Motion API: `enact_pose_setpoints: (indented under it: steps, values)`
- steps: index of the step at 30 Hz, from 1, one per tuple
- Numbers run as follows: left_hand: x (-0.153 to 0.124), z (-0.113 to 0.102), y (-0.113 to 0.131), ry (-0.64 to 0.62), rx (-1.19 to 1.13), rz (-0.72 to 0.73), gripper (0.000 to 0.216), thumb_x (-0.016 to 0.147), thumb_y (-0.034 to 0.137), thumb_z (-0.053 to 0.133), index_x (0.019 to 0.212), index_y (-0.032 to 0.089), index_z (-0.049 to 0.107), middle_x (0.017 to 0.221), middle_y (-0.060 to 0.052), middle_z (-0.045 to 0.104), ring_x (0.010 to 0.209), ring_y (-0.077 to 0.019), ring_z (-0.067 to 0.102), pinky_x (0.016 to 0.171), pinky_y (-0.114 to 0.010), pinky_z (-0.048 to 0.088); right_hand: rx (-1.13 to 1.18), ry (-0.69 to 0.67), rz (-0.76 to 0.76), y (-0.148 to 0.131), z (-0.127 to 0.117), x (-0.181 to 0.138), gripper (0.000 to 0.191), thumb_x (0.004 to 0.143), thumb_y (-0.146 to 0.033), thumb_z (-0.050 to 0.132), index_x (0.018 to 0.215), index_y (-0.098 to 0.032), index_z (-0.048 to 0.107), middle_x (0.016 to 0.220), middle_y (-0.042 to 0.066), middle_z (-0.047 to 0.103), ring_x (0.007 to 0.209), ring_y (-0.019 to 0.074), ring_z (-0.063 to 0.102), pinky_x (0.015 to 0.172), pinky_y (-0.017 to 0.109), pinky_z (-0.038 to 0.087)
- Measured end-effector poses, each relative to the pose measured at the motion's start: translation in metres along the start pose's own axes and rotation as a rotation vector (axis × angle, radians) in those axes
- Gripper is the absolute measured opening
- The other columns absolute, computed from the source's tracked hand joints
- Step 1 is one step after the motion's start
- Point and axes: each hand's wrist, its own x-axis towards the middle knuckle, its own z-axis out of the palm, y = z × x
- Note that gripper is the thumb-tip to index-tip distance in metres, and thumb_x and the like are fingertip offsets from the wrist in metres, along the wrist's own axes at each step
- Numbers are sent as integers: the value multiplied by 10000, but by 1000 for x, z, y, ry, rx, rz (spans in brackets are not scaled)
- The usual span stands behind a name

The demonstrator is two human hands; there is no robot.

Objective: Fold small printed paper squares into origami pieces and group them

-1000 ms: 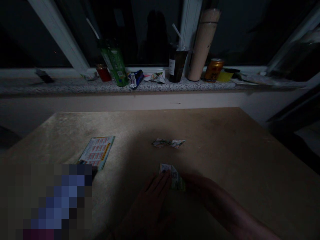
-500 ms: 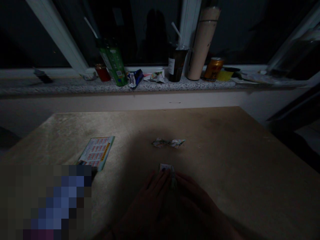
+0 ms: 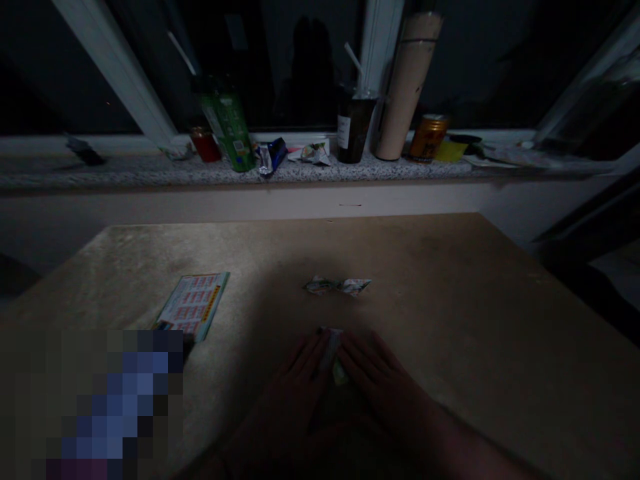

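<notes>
A small piece of printed paper lies on the table between my hands, partly covered by their fingers. My left hand rests along its left side with the fingers stretched forward. On the right, my right hand lies flat, its fingertips pressing on the paper's edge. Neither hand is closed round anything. Just beyond them sits a folded printed paper shaped like a bow. The light is dim, so the folds under my fingers are hard to make out.
A printed card stack lies at the left of the table. On the windowsill stand a green bottle, a dark cup with a straw, a tall pink flask and an orange can. Blurred blocks hide the lower left.
My right hand has turned over onto the paper, its fingers now flat and farther forward. My left hand has shifted slightly left. The bow-shaped paper has not moved.
</notes>
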Motion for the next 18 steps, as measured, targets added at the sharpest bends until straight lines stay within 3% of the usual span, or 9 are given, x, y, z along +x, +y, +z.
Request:
enact_pose_setpoints:
  steps: [7, 12, 16, 18]
  values:
    - [-2, -1, -1, 6, -50, -26, 832, 869, 561, 404, 1449, 128, -7, 1510, -102, 127, 1368, -260, 141, 1103, -422, 215, -14, -32, -35, 0, -6, 4, 806, 880, -440, 454, 1440, -148, -47, 1508, 91, 53, 1381, 231, 64, 1124, 470, 37]
    - [-7, 7, -3, 19, 37, 9, 826, 861, 555, 417, 1446, 88, 68, 1502, -135, 137, 1363, -278, 151, 1086, -407, 246, -2, -62, -99, 4, -11, 4, 800, 862, -475, 486, 1446, -213, 6, 1511, 76, 10, 1380, 234, 75, 1118, 474, 9]
    - [-11, 20, -3, 51, 116, 33, 783, 852, 576, 405, 1421, 68, 227, 1486, -182, 155, 1358, -323, 142, 1071, -435, 255, 40, -68, -102, 4, -14, 4, 807, 848, -436, 527, 1447, -228, 27, 1510, 75, 43, 1377, 235, 96, 1117, 479, 14]
    - [-11, 23, -1, 60, 129, 34, 771, 858, 565, 404, 1424, 74, 221, 1487, -182, 146, 1360, -319, 136, 1077, -429, 244, 55, -62, -84, 4, -15, 4, 795, 844, -410, 540, 1447, -243, 49, 1510, 68, 65, 1376, 237, 104, 1116, 486, 21]
